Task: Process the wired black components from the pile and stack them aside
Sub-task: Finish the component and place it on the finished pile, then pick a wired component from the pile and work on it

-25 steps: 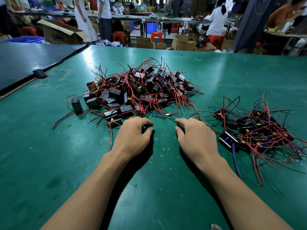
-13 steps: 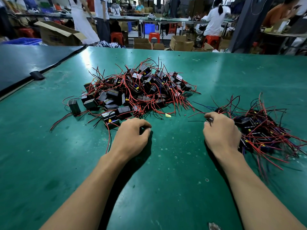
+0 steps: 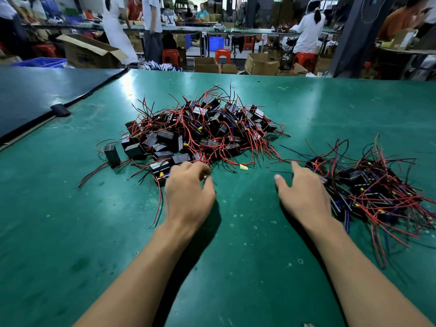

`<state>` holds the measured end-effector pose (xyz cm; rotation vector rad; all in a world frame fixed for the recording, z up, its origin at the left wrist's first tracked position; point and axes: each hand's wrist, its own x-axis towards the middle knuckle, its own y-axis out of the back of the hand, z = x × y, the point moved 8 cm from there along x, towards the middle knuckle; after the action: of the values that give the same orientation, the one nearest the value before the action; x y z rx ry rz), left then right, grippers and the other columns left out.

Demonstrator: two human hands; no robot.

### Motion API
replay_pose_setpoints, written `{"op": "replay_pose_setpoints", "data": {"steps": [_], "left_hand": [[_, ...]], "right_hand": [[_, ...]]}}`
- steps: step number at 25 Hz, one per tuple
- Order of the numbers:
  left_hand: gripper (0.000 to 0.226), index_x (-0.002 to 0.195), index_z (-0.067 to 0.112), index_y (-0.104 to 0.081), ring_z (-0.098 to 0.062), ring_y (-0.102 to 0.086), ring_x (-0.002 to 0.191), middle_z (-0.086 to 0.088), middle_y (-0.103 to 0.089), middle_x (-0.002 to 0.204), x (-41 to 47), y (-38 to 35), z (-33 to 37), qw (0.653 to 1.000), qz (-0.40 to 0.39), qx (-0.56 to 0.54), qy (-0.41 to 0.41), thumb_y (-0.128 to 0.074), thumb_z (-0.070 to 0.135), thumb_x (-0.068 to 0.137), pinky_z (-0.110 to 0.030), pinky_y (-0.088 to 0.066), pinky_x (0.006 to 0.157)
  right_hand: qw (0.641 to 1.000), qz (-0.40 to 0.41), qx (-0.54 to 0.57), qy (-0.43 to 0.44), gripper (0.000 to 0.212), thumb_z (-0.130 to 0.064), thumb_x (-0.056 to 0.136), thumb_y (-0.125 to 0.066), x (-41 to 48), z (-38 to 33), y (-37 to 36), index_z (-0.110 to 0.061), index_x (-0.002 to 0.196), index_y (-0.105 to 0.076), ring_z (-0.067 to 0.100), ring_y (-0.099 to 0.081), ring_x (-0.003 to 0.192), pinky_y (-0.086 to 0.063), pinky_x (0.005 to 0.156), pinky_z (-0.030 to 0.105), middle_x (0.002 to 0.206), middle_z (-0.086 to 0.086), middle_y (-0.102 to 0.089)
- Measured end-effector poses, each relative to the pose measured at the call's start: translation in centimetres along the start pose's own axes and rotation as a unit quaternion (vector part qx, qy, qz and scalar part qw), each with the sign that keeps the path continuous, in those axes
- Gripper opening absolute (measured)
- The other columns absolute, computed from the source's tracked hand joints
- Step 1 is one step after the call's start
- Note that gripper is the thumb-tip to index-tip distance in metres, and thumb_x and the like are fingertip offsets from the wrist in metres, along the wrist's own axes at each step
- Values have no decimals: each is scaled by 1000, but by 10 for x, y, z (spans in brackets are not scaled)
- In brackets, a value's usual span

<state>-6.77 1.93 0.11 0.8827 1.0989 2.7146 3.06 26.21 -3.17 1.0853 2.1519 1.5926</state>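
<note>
A big pile of black box components (image 3: pixel 203 131) with red and black wires lies mid-table on the green mat (image 3: pixel 70 232). A second, flatter heap of the same components (image 3: pixel 372 192) lies to the right. My left hand (image 3: pixel 188 194) hovers at the near edge of the big pile, its fingers curled over a black component (image 3: pixel 160 169); whether it grips anything is hidden. My right hand (image 3: pixel 304 194) sits beside the right heap's left edge, fingers spread and holding nothing.
One component (image 3: pixel 112 154) stands alone left of the pile. A small yellow scrap (image 3: pixel 243 166) lies between the heaps. A dark mat (image 3: pixel 35 95) covers the far left. Beyond the table's far edge are people, cardboard boxes (image 3: pixel 89 53) and red stools (image 3: pixel 223 55).
My right hand carried its component right to the side heap, let it go, and now opens while drawing back left. My left hand has shifted forward toward the big pile.
</note>
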Motion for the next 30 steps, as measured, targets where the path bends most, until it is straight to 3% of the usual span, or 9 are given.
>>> {"op": "replay_pose_setpoints", "data": {"steps": [2,6,10,13,19,23,26,28,30], "left_hand": [[20,103,17,-63,-25,-49,103,-5,-59,104,3,15,-15,995,50,56,60,-63,13,83,-40,-42,88],[38,116,17,-52,-31,-40,115,-11,-48,120,8,23,-43,969,-5,183,166,-56,13,79,-45,-33,95],[36,120,16,-54,-33,-45,112,-11,-52,120,10,21,-45,967,-31,205,146,-54,24,85,-46,-36,93],[31,114,13,-62,-34,-51,108,-12,-59,114,13,25,-49,974,-12,175,142,-55,26,88,-45,-42,90],[13,90,8,-76,-19,-65,76,-7,-73,85,19,21,-42,996,-23,-40,79,-64,12,86,-27,-53,77],[21,98,23,-71,-21,-59,86,-1,-60,97,14,20,-46,995,-7,16,96,-71,36,82,-32,-50,78],[28,101,26,-66,-23,-63,89,1,-66,95,12,11,-56,987,-66,35,140,-65,47,82,-37,-54,81],[23,94,28,-69,-18,-65,83,6,-69,85,12,7,-51,986,-99,7,136,-67,46,80,-33,-55,78],[15,84,26,-73,-9,-65,73,10,-70,75,11,2,-38,985,-135,-32,103,-71,40,80,-21,-52,70]], "right_hand": [[999,11,-20,-23,65,-46,97,-51,0,8,2,-9,149,-39,35,-44,132,-39,105,43,144,16,-50],[999,13,25,37,58,-42,97,-54,-13,-16,1,-12,146,-46,33,-48,127,-39,106,43,141,11,-48],[987,-25,87,135,43,-41,96,-57,-34,-53,-9,-20,134,-60,26,-58,111,-47,99,39,125,-1,-57],[981,-35,107,159,35,-39,95,-59,-39,-59,-12,-20,123,-67,21,-59,107,-49,94,37,118,-5,-61],[979,-32,137,149,25,-35,95,-62,-33,-52,-11,-20,111,-72,16,-61,97,-51,89,35,108,-7,-62],[977,-30,152,150,21,-34,94,-63,-33,-52,-12,-21,106,-74,13,-60,92,-52,87,34,103,-9,-61],[976,-28,155,151,19,-33,94,-63,-32,-51,-13,-21,104,-74,11,-60,93,-52,88,35,102,-10,-63],[974,-23,162,159,18,-32,94,-63,-32,-52,-12,-22,102,-75,9,-61,91,-52,87,33,101,-10,-64],[967,-22,195,165,15,-32,94,-64,-34,-55,-10,-23,101,-75,-1,-61,86,-50,82,21,98,-13,-67]]}}
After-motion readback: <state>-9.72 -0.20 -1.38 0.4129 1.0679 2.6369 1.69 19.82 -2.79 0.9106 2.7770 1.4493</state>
